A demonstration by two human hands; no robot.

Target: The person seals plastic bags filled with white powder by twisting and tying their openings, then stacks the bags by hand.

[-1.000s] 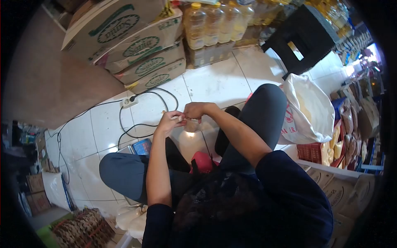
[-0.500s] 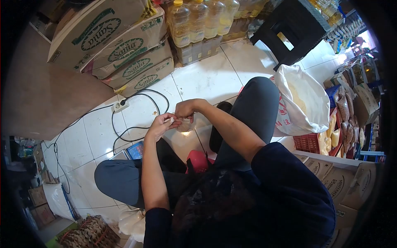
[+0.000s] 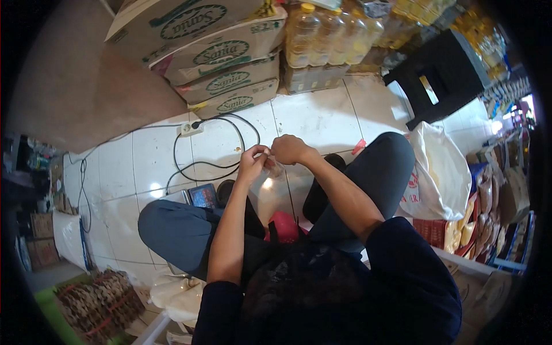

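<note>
My left hand [image 3: 252, 164] pinches a small clear plastic bag [image 3: 276, 171] by its upper part, thumb and fingers pressed together. Close beside it, my right hand [image 3: 291, 150] is curled at the top of the same bag, its fingertips partly hidden behind its own knuckles. The bag hangs below the fingers over the tiled floor, between my bent legs. Its contents are too small to make out. A pink-red object [image 3: 283, 225] with dark straps lies nearer my body.
An open white sack [image 3: 441, 175] of pale contents stands by my right knee. A black stool [image 3: 440, 80], oil bottles [image 3: 303, 37] and stacked cartons [image 3: 221, 52] stand ahead. A black cable runs from a power socket [image 3: 191, 128] across the floor. A blue-topped object [image 3: 203, 196] sits by my left leg.
The view has turned, so surroundings appear farther right and lower. Both hands stay together at the plastic bag; a white twisted end seen by my left fingers earlier is now hidden.
</note>
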